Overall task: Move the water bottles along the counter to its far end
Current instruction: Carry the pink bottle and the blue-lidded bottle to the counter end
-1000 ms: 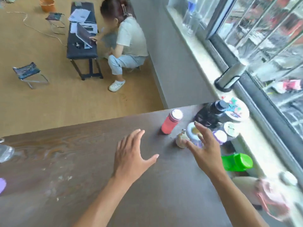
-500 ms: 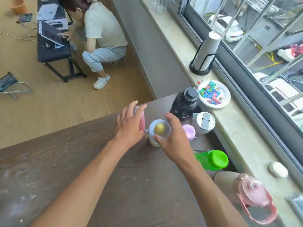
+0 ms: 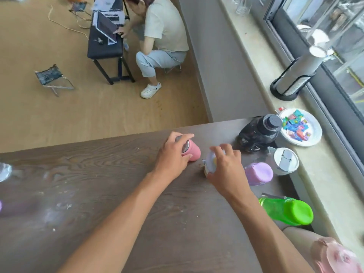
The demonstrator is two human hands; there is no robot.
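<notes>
our left hand (image 3: pixel 173 158) is clamped on the pink bottle (image 3: pixel 192 151) and our right hand (image 3: pixel 226 170) grips the white bottle (image 3: pixel 209 163) on the bench (image 3: pixel 98 184)

I see both bare forearms stretched forward, my left hand (image 3: pixel 173 156) curled in a grasp and my right hand (image 3: pixel 226 168) palm down, fingers bent.

Bright window daylight - soft blur, edges warped.
</notes>
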